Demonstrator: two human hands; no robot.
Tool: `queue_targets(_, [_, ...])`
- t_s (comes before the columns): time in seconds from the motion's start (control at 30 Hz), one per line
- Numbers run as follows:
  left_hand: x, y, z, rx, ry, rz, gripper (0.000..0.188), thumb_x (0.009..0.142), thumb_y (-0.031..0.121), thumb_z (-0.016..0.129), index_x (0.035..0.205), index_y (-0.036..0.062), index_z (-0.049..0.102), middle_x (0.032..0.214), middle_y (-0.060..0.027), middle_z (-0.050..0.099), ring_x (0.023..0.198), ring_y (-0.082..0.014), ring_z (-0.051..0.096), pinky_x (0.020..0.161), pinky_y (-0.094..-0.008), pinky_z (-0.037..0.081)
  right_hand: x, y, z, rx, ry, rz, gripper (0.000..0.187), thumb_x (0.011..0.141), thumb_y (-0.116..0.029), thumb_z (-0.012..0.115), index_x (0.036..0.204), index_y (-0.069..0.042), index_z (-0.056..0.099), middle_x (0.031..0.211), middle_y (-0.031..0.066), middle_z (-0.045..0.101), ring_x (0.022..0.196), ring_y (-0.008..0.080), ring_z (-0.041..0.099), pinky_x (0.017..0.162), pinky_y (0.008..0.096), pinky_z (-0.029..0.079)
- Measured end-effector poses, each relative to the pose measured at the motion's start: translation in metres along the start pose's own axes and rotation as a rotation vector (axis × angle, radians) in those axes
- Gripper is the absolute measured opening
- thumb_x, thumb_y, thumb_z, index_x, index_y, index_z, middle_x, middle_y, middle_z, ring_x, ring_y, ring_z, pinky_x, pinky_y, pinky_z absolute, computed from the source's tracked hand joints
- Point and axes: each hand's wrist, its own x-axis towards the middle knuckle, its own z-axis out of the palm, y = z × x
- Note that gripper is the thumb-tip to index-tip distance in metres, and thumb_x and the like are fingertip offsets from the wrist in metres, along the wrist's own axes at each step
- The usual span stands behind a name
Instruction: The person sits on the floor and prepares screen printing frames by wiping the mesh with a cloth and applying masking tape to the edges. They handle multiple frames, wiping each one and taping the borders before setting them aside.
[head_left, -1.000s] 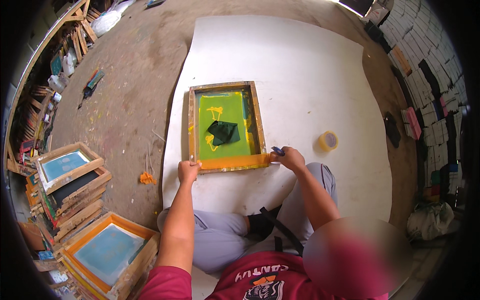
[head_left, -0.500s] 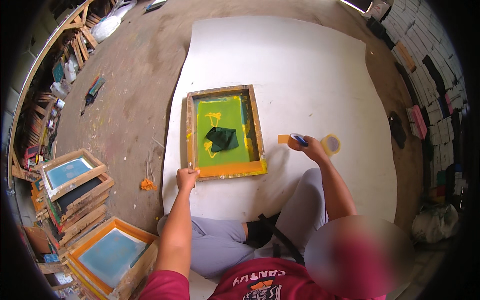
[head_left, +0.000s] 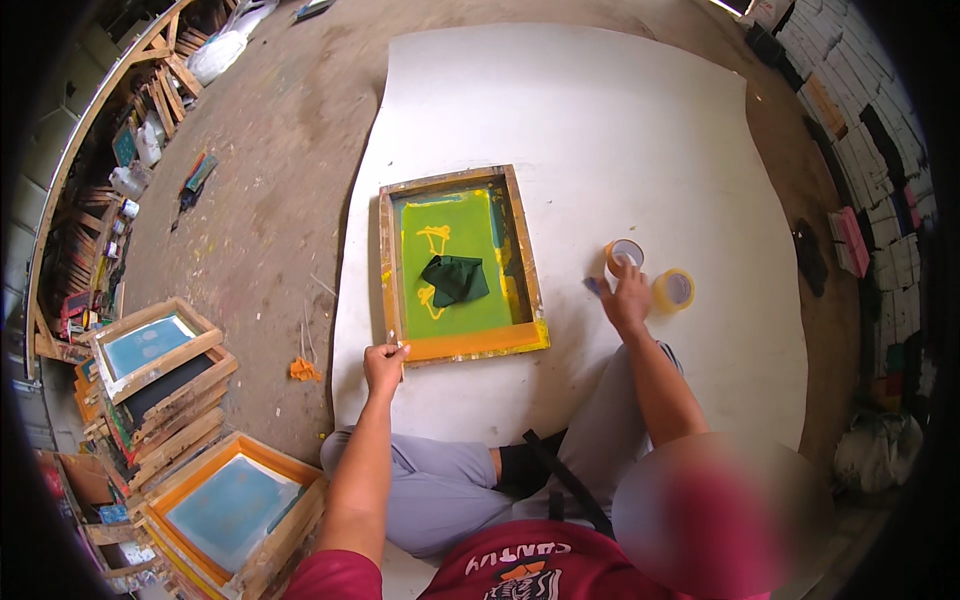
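A wooden screen printing frame (head_left: pixel 531 280) lies on a white sheet, its green mesh marked with yellow shapes. A crumpled dark green cloth (head_left: pixel 455 279) rests on the mesh. Along the frame's near edge runs a strip of orange tape (head_left: pixel 470 341). My left hand (head_left: pixel 384 368) is closed on the near left corner, at the tape's end. To the right, my right hand (head_left: pixel 628 297) has its fingers on a roll of orange tape (head_left: pixel 611 254). A small blue tool (head_left: pixel 593 287) shows beside its thumb; whether it is gripped, I cannot tell.
Just right of my right hand sits a yellowish tape roll (head_left: pixel 679 289). The white sheet (head_left: pixel 560 100) spreads under everything. On the left, more wooden screens (head_left: pixel 165 360) are stacked, with an orange scrap (head_left: pixel 304 370) on the floor. Stacked white material (head_left: pixel 860 110) lines the far right.
My right hand has shifted slightly, and the orange tape roll now sits beyond its fingers; the loose strip at its left no longer shows. My left hand stays at the frame's corner.
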Motion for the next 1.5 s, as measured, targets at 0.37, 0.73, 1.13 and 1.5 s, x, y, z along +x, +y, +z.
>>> queue_targets(0.37, [0.001,-0.022,0.012,-0.171,0.138,0.018,0.03,0.085,0.023,0.09,0.087,-0.0025,0.075,0.089,-0.011,0.071,0.076,-0.0204,0.067,0.073,-0.0359,0.055,-0.036,-0.101,0.024,-0.005,-0.534,-0.49,0.039,0.083,-0.044,0.081,0.115,-0.021,0.08,0.126,0.0083,0.061,0.131,0.0302,0.049,0.12,0.0538,0.031])
queue_targets(0.73, [0.001,-0.024,0.011,-0.263,0.111,0.006,0.029,0.085,0.023,0.09,0.086,-0.0024,0.075,0.09,-0.0102,0.07,0.077,-0.0181,0.066,0.073,-0.0341,0.054,-0.042,-0.112,0.041,-0.029,-0.606,-0.505,0.032,0.09,-0.047,0.072,0.104,-0.019,0.08,0.13,0.0057,0.062,0.141,0.0301,0.044,0.125,0.0638,0.021])
queue_targets(1.13, [-0.006,-0.034,0.021,-0.163,0.118,0.175,0.028,0.083,0.019,0.09,0.08,-0.0005,0.07,0.088,-0.0079,0.067,0.081,-0.0173,0.063,0.076,-0.0336,0.051,-0.06,-0.089,0.024,0.542,-0.572,0.075,0.025,0.086,-0.019,0.084,0.095,0.004,0.077,0.088,0.0164,0.077,0.08,0.0212,0.072,0.075,0.0364,0.056])
queue_targets(1.5, [-0.024,-0.014,0.015,-0.2,0.03,0.05,0.031,0.081,0.021,0.091,0.074,-0.003,0.073,0.085,-0.0123,0.066,0.073,-0.0204,0.063,0.07,-0.038,0.052,-0.079,-0.064,0.044,0.59,-0.59,0.226,0.03,0.084,-0.025,0.086,0.091,0.003,0.078,0.078,0.0153,0.072,0.072,0.0239,0.067,0.069,0.0393,0.053])
